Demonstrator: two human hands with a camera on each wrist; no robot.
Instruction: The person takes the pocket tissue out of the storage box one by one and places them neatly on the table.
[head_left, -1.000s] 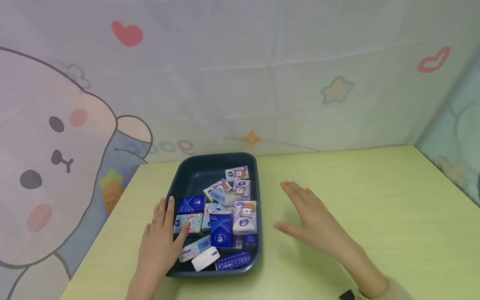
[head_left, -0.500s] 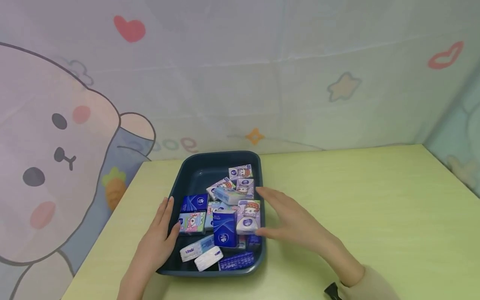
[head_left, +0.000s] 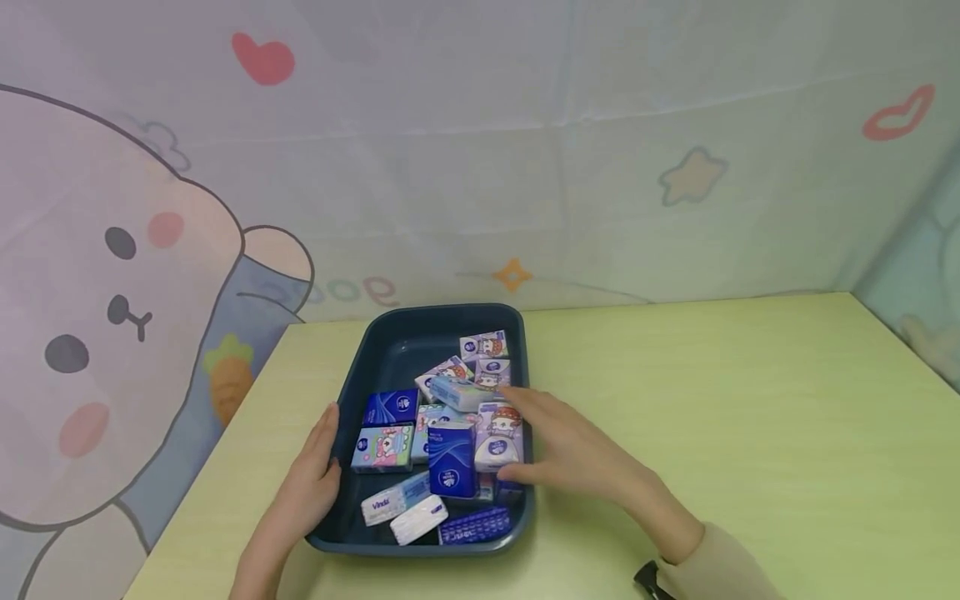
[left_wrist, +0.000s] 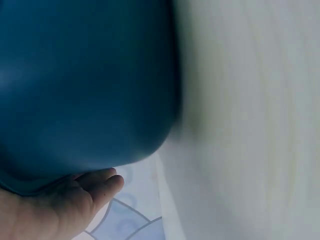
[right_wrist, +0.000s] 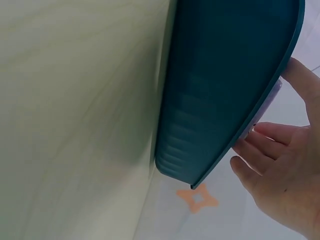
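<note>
A dark teal plastic bin point(head_left: 401, 333) stands on the table with several tissue packs inside. My left hand point(head_left: 303, 483) lies along the bin's left wall, its fingers fairly straight; in the left wrist view its fingertips point(left_wrist: 107, 187) are by the rim. Over the right rim reaches my right hand point(head_left: 581, 450), thumb and fingers spread. They bracket a white and purple tissue pack point(head_left: 498, 446) with a cartoon print, which lies against the right wall. Beside it is a dark blue tissue pack point(head_left: 452, 458). The right wrist view shows a sliver of the purple pack point(right_wrist: 267, 102) above the rim.
Other packs in the bin include a pink and blue one point(head_left: 382, 448), a white one point(head_left: 418, 520) and a blue patterned one point(head_left: 474, 527). The pale green table point(head_left: 720, 400) extends to the right. A printed cloth point(head_left: 450, 142) hangs behind it.
My right hand has moved left, from beside the bin to over its right rim at the purple pack. My left hand has shifted from over the left edge to the outside wall.
</note>
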